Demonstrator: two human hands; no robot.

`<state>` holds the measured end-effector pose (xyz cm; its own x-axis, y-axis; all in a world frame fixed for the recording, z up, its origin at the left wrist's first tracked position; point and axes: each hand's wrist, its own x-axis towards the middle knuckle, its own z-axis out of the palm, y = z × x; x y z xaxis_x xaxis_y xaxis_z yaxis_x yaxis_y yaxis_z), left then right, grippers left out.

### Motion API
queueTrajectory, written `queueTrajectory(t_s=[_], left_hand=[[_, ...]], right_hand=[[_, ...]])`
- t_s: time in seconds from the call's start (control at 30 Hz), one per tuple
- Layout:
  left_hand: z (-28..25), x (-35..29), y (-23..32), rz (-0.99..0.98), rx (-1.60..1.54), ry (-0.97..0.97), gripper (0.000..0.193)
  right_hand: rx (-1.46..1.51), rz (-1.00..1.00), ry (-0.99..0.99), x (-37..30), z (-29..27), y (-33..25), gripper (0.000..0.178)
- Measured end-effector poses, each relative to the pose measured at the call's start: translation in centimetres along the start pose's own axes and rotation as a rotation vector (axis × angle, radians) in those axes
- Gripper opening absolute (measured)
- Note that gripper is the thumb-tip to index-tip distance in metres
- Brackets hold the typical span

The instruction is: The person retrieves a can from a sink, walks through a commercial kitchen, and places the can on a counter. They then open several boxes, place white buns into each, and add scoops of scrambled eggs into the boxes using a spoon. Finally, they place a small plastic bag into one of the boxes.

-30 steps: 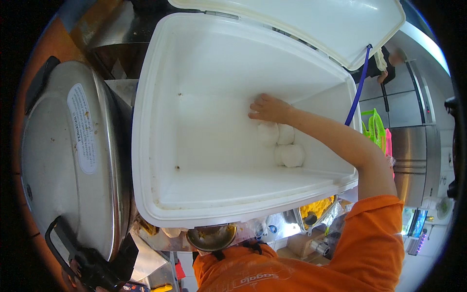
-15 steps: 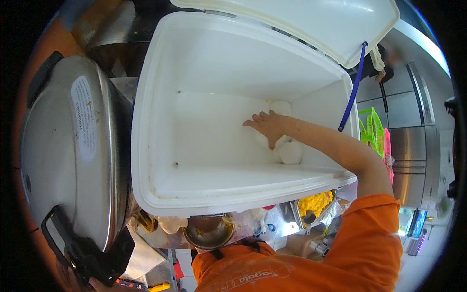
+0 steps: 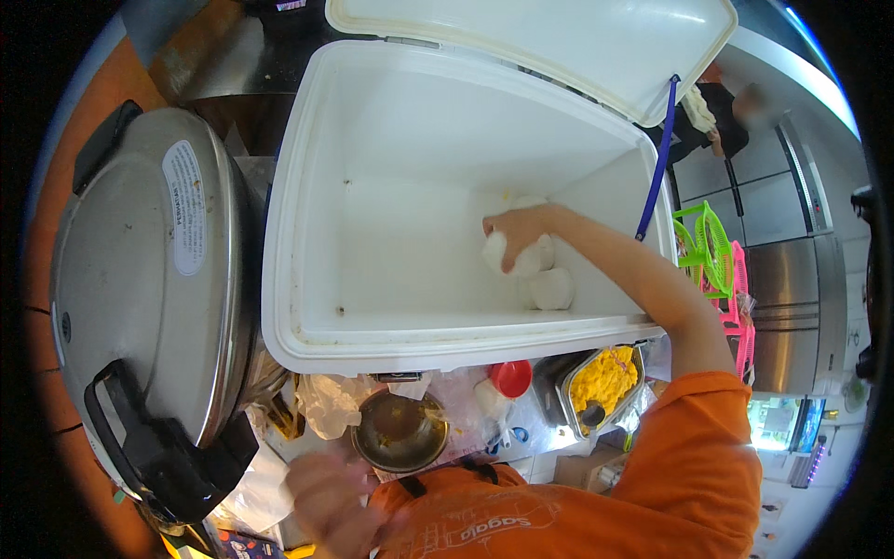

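Observation:
Deep inside a white cool box (image 3: 372,233), my right hand (image 3: 519,226) curls around a round white lump (image 3: 498,253). What the lump is made of does not show. More white lumps (image 3: 551,290) lie against it at the right end of the box, partly hidden by my hand. My left hand (image 3: 331,498) is a blur at the lower left, in front of my orange shirt and near a metal bowl (image 3: 399,431). Its fingers are smeared by motion.
A large steel cooker (image 3: 130,279) with a black latch stands left. The cool box lid (image 3: 549,47) is raised on a blue strap (image 3: 659,158). Nearer me are a red cup (image 3: 510,378) and a metal pan of yellow food (image 3: 603,382). Another person (image 3: 712,116) stands far right.
My right hand has gone from spread fingers above the lumps to closed around one. My left hand has moved right, away from the cooker's latch. The view has shifted slightly.

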<state>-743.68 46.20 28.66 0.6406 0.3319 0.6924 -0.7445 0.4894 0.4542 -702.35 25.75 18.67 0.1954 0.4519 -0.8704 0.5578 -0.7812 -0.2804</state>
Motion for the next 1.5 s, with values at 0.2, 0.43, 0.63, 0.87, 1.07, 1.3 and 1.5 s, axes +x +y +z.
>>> queueTrajectory(t_s=[0.2,0.43,0.63,0.87,1.07,1.3,1.5], left_hand=[[1.9,6.9,-4.6,-0.245,1.239,-0.038,0.121],[4.4,9.0,-7.0,-0.36,0.707,0.241,0.108],[1.0,8.2,-2.0,-1.293,-0.249,0.729,0.065],[0.5,0.0,1.2,-1.441,-0.389,0.859,0.063],[0.2,-4.9,2.4,-1.025,-0.415,1.029,0.07],[-3.4,-5.5,0.3,-1.066,-0.422,0.676,0.077],[-3.3,-3.9,0.2,-1.037,-0.198,0.413,0.083]], right_hand=[[0.746,-0.708,0.134,-14.4,-4.9,-10.3,0.088],[0.968,-0.658,0.289,-22.2,-2.0,-16.2,0.117],[-0.197,-0.043,0.287,-10.3,0.2,-2.0,0.08],[-0.493,0.075,-0.054,-2.9,8.6,5.9,0.091],[-0.407,-0.013,0.061,-6.8,2.1,0.3,0.071],[-0.152,-0.711,1.08,-24.5,-15.4,-10.2,0.059],[0.142,-0.659,2.316,-30.5,-32.9,-13.4,0.071]])
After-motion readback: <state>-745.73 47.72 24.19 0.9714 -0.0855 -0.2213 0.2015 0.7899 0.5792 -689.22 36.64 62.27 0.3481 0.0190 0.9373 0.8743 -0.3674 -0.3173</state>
